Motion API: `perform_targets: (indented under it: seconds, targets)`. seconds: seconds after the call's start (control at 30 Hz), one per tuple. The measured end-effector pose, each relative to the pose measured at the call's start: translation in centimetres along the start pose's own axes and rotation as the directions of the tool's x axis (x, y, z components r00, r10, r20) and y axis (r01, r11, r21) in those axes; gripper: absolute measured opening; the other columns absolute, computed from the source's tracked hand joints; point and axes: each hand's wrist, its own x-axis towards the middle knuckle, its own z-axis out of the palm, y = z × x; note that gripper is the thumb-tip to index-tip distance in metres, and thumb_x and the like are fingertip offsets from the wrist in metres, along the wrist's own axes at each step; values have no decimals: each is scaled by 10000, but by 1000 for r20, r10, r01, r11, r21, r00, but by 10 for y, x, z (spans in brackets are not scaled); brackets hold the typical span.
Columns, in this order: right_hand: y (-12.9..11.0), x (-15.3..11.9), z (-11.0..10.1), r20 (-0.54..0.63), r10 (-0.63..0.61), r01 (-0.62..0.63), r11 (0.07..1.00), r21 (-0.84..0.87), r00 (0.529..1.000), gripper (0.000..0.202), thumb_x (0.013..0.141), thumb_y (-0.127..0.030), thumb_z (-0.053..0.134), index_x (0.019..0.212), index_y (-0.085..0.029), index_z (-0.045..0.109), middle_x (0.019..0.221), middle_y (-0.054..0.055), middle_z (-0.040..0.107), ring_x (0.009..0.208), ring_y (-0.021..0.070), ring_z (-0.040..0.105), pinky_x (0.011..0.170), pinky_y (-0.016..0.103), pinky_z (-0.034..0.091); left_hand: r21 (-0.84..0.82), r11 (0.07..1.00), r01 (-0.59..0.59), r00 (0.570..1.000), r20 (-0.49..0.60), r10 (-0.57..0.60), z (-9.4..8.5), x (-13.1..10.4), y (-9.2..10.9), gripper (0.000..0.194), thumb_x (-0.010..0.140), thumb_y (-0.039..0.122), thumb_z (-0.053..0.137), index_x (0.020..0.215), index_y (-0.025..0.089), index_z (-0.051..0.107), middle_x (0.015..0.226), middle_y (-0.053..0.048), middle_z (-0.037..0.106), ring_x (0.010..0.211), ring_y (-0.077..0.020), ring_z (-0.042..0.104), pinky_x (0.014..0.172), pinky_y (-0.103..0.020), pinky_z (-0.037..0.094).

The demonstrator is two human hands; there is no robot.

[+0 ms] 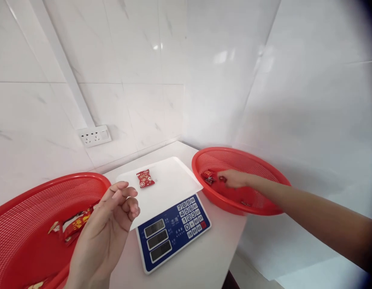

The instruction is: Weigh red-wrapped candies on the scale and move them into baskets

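My left hand is raised in front of the scale, palm turned inward and fingers loosely curled but apart, with nothing in it. Behind it, one small red snack packet with a white and gold print lies on the white pan of a digital scale. My right hand reaches into the red mesh basket on the right. Its fingers are closed on a small dark red packet, partly hidden and blurred. More small packets lie in that basket beside the fingertips.
Another red basket stands at the left, holding red and gold packets. The scale and baskets rest on a white table in a tiled corner. A power socket is fixed to the wall behind.
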Motion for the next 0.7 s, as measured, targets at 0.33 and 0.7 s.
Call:
perform_targets:
  seconds: [0.33, 0.7]
  targets:
    - [-105, -5, -32, -56, -307, 300, 849, 434, 950, 611, 756, -196, 588, 1329, -253, 384, 1244, 86, 521, 1000, 213, 589, 741, 280, 550, -2, 999, -32, 999, 12, 32, -1, -1, 3, 97, 817, 256, 613, 885, 195, 645, 800, -2, 591, 601, -91, 537, 551, -183, 515]
    - [-23, -4, -13, -61, -160, 164, 985, 51, 985, 220, 608, -242, 748, 815, -251, 674, 781, 66, 651, 779, 294, 633, 684, 417, 511, -11, 998, -66, 998, 15, 67, -5, -3, 8, 75, 835, 245, 587, 853, 194, 638, 788, -4, 573, 593, -89, 529, 539, -182, 513]
